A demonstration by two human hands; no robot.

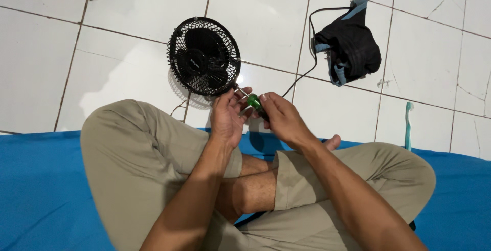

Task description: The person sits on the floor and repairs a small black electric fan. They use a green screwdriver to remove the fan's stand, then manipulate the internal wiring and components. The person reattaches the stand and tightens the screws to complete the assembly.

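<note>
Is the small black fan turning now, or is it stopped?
Stopped, it seems: the blades of the fan show sharp and separate behind the grille, with no blur. Its cable runs off over the tiles; whether it is plugged in, I cannot tell.

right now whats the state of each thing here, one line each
fan: lying tilted on the tiled floor, grille closed, blades not blurred
screwdriver: gripped, tip at the fan's lower edge
left hand: at the fan's edge, touching the screwdriver shaft
right hand: closed on the green handle
black cloth: crumpled on the floor
toothbrush: lying flat

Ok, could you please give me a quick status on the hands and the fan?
Left hand at small black caged fan rim. Right hand grips green-handled screwdriver, tip toward the cage edge. Black cord trails clear.
</note>
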